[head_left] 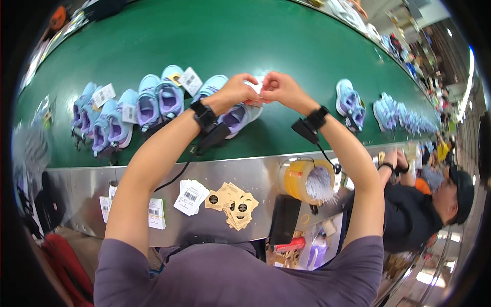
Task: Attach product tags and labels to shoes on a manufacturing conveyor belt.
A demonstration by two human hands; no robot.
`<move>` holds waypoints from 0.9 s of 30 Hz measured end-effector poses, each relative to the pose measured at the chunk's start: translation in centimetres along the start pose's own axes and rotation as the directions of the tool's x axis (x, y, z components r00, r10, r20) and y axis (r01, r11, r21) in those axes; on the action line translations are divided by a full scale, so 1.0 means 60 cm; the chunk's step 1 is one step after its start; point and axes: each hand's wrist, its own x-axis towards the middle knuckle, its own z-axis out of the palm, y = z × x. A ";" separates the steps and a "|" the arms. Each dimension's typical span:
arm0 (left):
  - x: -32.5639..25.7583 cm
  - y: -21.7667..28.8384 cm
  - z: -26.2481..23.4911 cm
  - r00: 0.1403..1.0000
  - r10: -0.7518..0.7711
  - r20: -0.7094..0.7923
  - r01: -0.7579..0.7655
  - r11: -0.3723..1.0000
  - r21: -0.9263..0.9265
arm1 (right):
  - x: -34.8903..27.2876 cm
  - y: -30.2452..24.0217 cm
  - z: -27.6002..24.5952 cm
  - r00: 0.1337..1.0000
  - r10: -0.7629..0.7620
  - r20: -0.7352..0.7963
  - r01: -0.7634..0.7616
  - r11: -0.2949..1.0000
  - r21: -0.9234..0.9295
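Over a pair of light-blue shoes (238, 118) with purple linings, my two hands meet. My left hand (236, 93) is closed, thumb and fingers pinched at a small white tag (258, 86). From the other side my right hand (282, 91) pinches at the same tag; the fingers hide much of it. To the left, more matching shoes (147, 102) stand in pairs, some bearing a white barcode tag (190, 81). Each wrist wears a black strap with a small black device, and a cable runs down from it.
The shoes stand on a green belt (245, 41), with more pairs (350, 102) at right. On the metal ledge lie white barcode cards (191, 197), tan tags (232, 204), a tape roll (299, 179) holding thin plastic strands, and a black phone (285, 220). A co-worker (414, 215) sits at right.
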 end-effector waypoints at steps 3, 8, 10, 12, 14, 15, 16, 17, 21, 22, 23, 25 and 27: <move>0.042 -0.009 0.064 0.997 0.042 -0.068 -0.041 0.999 0.018 | -0.035 0.026 -0.061 0.998 -0.053 0.023 0.053 0.998 -0.017; 0.074 -0.007 0.226 0.939 0.308 -0.150 -0.180 0.816 0.550 | -0.170 0.025 -0.185 0.834 -0.551 0.029 0.281 0.379 -0.881; 0.071 -0.011 0.269 0.782 0.610 -0.126 -0.324 0.571 0.754 | -0.264 -0.022 -0.241 0.817 -0.573 -0.066 0.243 0.447 -0.861; 0.049 0.003 0.327 0.806 0.584 -0.096 -0.331 0.580 0.745 | -0.396 -0.062 -0.264 0.842 -0.498 -0.208 0.167 0.607 -0.777; 0.011 0.027 0.414 0.876 0.482 -0.027 -0.336 0.649 0.683 | -0.542 -0.054 -0.265 0.773 -0.532 -0.347 0.139 0.675 -0.725; -0.002 0.016 0.454 0.879 0.476 -0.017 -0.336 0.644 0.687 | -0.611 -0.042 -0.253 0.756 -0.495 -0.430 0.066 0.710 -0.701; -0.009 0.008 0.494 0.775 0.586 0.237 -0.551 0.442 0.708 | -0.678 -0.016 -0.238 0.716 -0.453 -0.532 0.043 0.788 -0.614; -0.023 0.003 0.536 0.617 0.628 0.474 -0.723 0.216 0.656 | -0.742 -0.010 -0.216 0.713 -0.397 -0.578 -0.020 0.813 -0.582; -0.106 0.002 0.770 0.560 0.526 0.641 -0.828 0.314 0.466 | -0.972 0.086 -0.142 0.531 -0.389 -0.753 -0.102 0.853 -0.512; -0.120 0.006 0.823 0.517 0.516 0.683 -0.854 0.266 0.446 | -1.022 0.101 -0.123 0.466 -0.392 -0.793 -0.090 0.871 -0.484; -0.134 0.006 0.872 0.476 0.504 0.720 -0.877 0.220 0.426 | -1.068 0.118 -0.105 0.403 -0.392 -0.827 -0.073 0.887 -0.456; -0.161 0.000 0.966 0.472 0.476 0.742 -0.880 0.210 0.425 | -1.143 0.137 -0.077 0.380 -0.385 -0.841 -0.050 0.899 -0.434; -0.194 -0.012 1.040 0.476 0.447 0.758 -0.878 0.201 0.433 | -1.193 0.151 -0.060 0.369 -0.397 -0.840 -0.031 0.898 -0.438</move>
